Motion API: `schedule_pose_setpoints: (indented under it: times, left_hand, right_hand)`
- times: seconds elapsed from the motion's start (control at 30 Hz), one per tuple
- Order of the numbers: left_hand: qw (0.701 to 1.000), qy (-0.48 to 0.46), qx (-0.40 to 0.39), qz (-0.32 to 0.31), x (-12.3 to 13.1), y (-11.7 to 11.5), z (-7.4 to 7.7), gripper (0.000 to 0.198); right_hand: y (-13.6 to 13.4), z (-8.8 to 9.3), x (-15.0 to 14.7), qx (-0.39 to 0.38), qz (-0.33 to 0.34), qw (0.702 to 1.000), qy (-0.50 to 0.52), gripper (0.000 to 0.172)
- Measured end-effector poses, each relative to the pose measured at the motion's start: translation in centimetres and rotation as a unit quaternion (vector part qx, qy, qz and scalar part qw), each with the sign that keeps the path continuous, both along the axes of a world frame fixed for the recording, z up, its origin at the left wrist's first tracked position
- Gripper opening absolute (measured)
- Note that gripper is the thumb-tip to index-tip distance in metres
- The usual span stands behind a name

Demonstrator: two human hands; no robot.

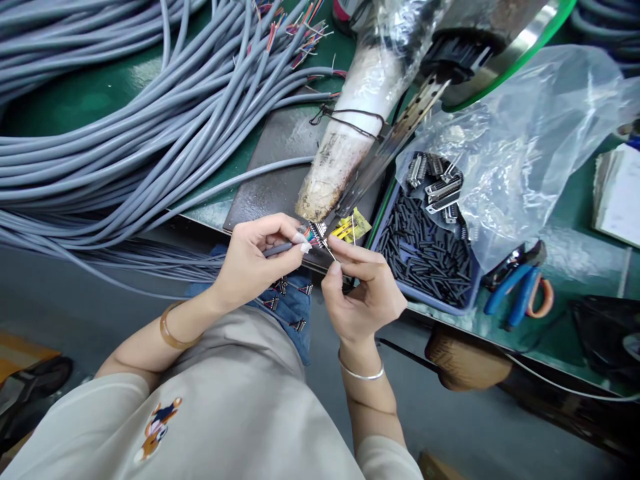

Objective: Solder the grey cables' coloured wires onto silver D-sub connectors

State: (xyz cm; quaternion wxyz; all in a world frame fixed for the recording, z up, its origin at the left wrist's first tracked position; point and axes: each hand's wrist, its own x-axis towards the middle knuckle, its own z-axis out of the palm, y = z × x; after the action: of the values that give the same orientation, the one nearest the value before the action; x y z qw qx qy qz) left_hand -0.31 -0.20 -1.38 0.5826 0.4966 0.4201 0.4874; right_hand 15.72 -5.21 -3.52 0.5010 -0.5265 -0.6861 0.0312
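My left hand (260, 257) pinches the end of a grey cable (278, 250), where thin coloured wires (311, 237) fan out to a small metal multi-pin connector (319, 230). My right hand (364, 287) is closed, with thumb and fingertips pinching a thin, pale, needle-like piece (330, 252) that reaches up to the connector; its exact kind cannot be made out. Just above the connector is the scorched lower end of a white wrapped tube (340, 150). A crumpled yellow piece (353, 227) lies beside my right fingers.
Bundled grey cables (150, 147) cover the left of the green bench. At right, a blue bin (470, 303) holds short black sleeves (420, 247) and metal connectors (443, 190) under a clear plastic bag (540, 147). Blue-handled cutters (520, 293) lie beside it. Several wired connectors (273, 303) rest on my lap.
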Motion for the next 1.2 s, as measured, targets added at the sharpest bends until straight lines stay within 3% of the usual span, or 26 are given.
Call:
schedule_pose_setpoints:
  times: [0.37,0.53,0.83,1.07,1.2]
  left_hand:
    - [0.998,0.033,0.035,0.032,0.4,0.1,0.9,0.015]
    - [0.998,0.030,0.038,0.027,0.3,0.2,1.2,0.014]
    - [0.998,0.057,-0.010,-0.017,-0.2,-0.2,0.9,0.010]
    - [1.000,0.022,0.002,0.000,-0.2,-0.9,0.6,0.013]
    - [0.998,0.060,0.012,0.031,0.2,-1.1,0.6,0.010]
  right_hand:
    - [0.5,0.7,-0.3,0.023,-0.007,1.000,0.014,0.021]
    - [0.4,1.3,-0.4,0.018,-0.015,1.000,0.002,0.021]
    - [-0.2,0.8,-0.1,0.035,-0.024,0.997,-0.065,0.023]
    - [-0.5,0.8,-0.5,-0.012,-0.011,0.999,0.028,0.021]
    - [-0.6,0.9,-0.5,-0.010,-0.006,1.000,0.016,0.020]
